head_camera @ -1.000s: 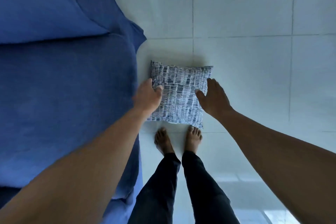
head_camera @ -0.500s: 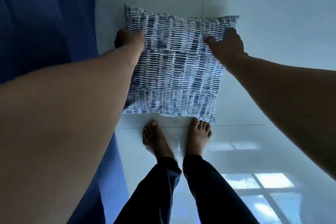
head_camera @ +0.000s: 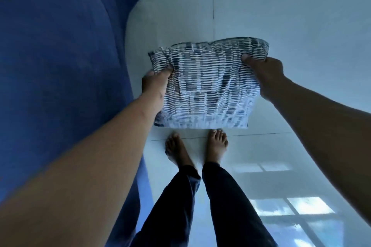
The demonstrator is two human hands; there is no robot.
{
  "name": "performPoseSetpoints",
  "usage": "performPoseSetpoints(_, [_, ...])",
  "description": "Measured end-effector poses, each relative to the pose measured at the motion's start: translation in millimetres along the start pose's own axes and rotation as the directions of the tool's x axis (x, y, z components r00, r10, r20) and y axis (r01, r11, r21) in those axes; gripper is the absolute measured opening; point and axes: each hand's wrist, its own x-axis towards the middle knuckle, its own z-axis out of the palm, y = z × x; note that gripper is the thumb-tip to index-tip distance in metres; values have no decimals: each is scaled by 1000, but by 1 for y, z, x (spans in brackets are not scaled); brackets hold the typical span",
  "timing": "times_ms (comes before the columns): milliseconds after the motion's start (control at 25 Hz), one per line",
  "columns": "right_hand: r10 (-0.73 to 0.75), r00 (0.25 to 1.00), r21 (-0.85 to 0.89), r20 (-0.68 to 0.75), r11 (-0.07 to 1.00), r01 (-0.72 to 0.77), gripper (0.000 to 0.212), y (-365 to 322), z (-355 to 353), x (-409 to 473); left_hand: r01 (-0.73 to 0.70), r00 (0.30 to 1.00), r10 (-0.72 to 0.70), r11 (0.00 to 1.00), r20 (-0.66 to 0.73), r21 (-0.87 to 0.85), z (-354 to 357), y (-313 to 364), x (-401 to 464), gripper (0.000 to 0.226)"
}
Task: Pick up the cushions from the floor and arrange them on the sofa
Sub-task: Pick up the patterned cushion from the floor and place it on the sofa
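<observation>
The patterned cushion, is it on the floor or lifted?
Lifted. The left hand and right hand grip the cushion at its sides.

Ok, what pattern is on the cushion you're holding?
Rows of short dark blue-grey dashes on white, on the cushion; the head view shows it clearly.

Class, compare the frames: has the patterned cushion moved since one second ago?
Yes. The cushion is off the floor tiles, up toward the camera, gripped by the left hand and right hand, beside the blue sofa.
</observation>
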Motion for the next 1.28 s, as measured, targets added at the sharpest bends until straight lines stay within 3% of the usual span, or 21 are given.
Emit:
performPoseSetpoints(80, [-44, 999, -5, 26, 999, 44, 14, -31, -13, -49, -21, 1000, 22, 998, 11, -53, -18, 14, -55, 17])
performPoseSetpoints(360, [-180, 981, 0, 66, 984, 180, 15, -147, -37, -226, -111, 991, 125, 965, 46, -237, -102, 92, -250, 7])
performPoseSetpoints(640, [-328, 924, 18, 198, 943, 331, 16, -240, -34, -378, -273, 956, 294, 893, 5, -358, -203, 136, -409, 24])
performPoseSetpoints(840, [-394, 857, -32, 331, 903, 428, 19, -272, 0, -441, -377, 925, 358, 804, -131, -460, -262, 128, -463, 33])
performPoseSetpoints(1040, [-406, 771, -103, 491, 851, 514, 42, -282, 59, -487, -438, 899, 344, 724, -271, -533, -330, 97, -487, 34])
performPoseSetpoints(1280, [-369, 684, -205, 629, 770, 604, 39, -285, 168, -529, -508, 850, 283, 664, -445, -549, -417, 70, -477, 35])
